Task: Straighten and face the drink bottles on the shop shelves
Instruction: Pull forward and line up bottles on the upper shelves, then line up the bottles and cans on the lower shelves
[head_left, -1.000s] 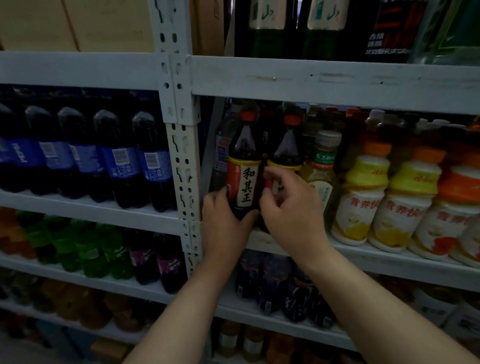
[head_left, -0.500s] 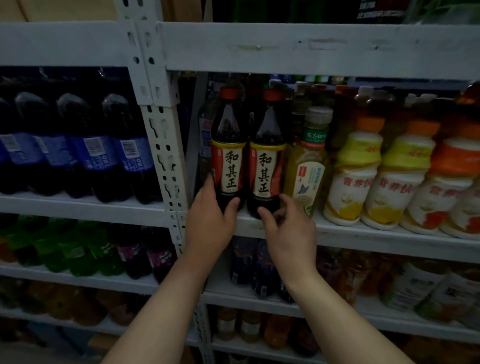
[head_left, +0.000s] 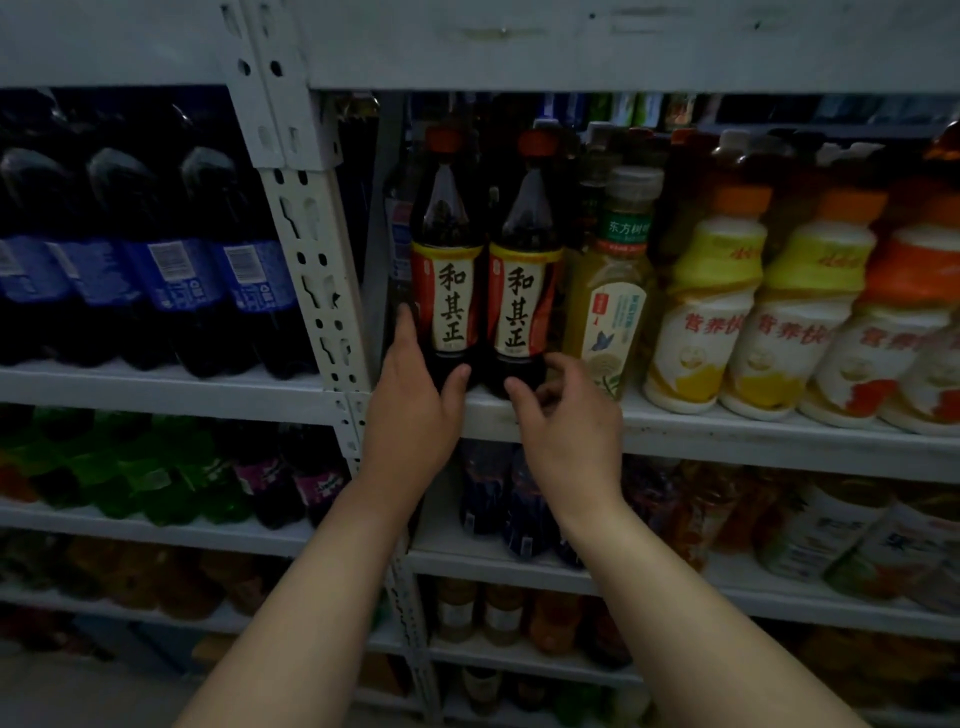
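your left hand (head_left: 415, 415) gripped the base of the left dark bottle (head_left: 449, 291). the thumb lay against its lower right side and the fingers reached up its left side, beside the white post (head_left: 317, 260). your right hand (head_left: 569, 426) held the base of the right dark bottle (head_left: 524, 306) more loosely, with the thumb tip on the front of the base and the curled fingers round its right side. both bare forearms came up from the bottom of the view.

the two dark bottles stood upright, touching each other, at the front edge of the middle shelf (head_left: 727, 441), just right of the post. each had a red cap, dark liquid and a cream label with black characters inside a red and yellow border. both labels faced you squarely.

just right of them on the same shelf stood a juice bottle (head_left: 608, 312) with pale yellow liquid and a green band under its cap. whether it touched the right dark bottle was not clear. further right came a row of milk drink bottles (head_left: 701, 322), yellow and orange, with orange caps. more bottles stood behind, too dark to make out.

left of the post, a row of cola bottles (head_left: 171, 280) with blue labels stood on the neighbouring shelf, barcodes turned outward. below them stood green bottles (head_left: 130, 467) and a few with purple labels. the shelves under your hands held further bottles, dim and blurred.
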